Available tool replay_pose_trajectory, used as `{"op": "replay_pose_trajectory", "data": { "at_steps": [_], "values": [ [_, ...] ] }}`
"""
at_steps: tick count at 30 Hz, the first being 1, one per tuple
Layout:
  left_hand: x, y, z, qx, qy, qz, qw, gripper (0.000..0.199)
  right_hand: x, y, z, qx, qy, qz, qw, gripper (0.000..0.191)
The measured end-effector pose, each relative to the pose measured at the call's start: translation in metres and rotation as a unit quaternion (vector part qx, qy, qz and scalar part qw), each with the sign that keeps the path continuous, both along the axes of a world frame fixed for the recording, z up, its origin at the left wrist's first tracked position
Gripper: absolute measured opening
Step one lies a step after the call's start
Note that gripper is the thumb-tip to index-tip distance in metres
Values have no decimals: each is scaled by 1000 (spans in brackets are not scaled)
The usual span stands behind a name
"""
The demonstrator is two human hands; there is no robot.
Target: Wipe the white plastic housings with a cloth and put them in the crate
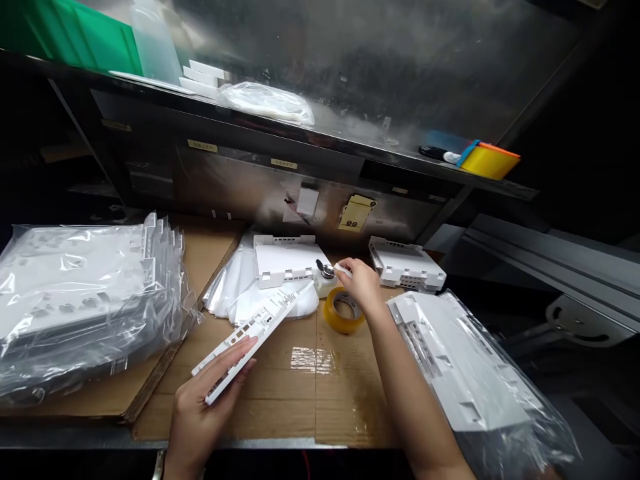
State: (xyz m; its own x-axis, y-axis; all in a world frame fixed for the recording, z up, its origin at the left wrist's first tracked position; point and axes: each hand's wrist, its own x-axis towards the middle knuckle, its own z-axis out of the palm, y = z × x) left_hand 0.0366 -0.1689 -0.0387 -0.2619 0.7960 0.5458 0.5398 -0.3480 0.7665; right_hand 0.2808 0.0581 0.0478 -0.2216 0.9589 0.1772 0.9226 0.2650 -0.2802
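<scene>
My left hand point(213, 383) is closed around one end of a white plastic panel point(260, 321) with cut-outs along it, tilted up over the cardboard. The fingers of my right hand point(361, 283) pinch a small white piece point(343, 269), perhaps a cloth or wipe, beside a small white bottle point(324, 285) with a round metal top and a dark flipped-up lid. Just below that hand lies a roll of yellow tape point(344, 311). Behind the bottle, white plastic parts point(287, 261) are stacked on clear plastic bags point(235, 283).
Bagged white panels point(75, 287) are piled at left, and another bagged panel point(465, 360) lies at right. More white parts point(407, 263) stand at the back right. Above runs a metal shelf point(350, 143) with a green bin point(75, 37) and a yellow container point(487, 160).
</scene>
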Motion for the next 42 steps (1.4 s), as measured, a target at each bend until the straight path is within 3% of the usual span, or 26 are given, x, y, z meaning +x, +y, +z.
{"op": "replay_pose_trajectory", "data": {
  "at_steps": [6, 12, 15, 18, 21, 24, 29, 35, 40, 42],
  "values": [
    [7, 0, -3, 21, -8, 7, 1000, 32, -25, 25, 6, -2, -36, 23, 999, 17],
    [5, -3, -7, -18, -60, 22, 998, 30, -27, 23, 5, 14, -8, 11, 1000, 20],
    [5, -4, -8, -22, -71, 17, 997, 30, -27, -6, 9, 47, 56, 11, 997, 20],
    [6, -5, -9, -23, -74, 21, 997, 30, -36, -63, 8, 65, 133, 63, 987, 20],
    [8, -5, -9, -28, -74, 22, 997, 29, -54, -120, 0, 56, 288, 185, 938, 11],
    [9, -4, -7, -38, -74, 10, 996, 27, -69, -144, -10, 56, 345, 234, 907, 7],
    [12, -3, -4, -22, -63, 19, 998, 31, -73, -141, -14, 113, 326, 184, 921, 9],
    [11, -5, -4, -30, -80, 16, 996, 29, -71, -141, -14, 90, 307, 267, 909, 10],
    [13, -6, 0, -28, -66, 25, 997, 29, -62, -118, -18, 152, 327, 147, 921, 10],
    [13, -5, 0, -34, -74, 18, 997, 29, -64, -124, -16, 147, 320, 176, 919, 10]
  ]
}}
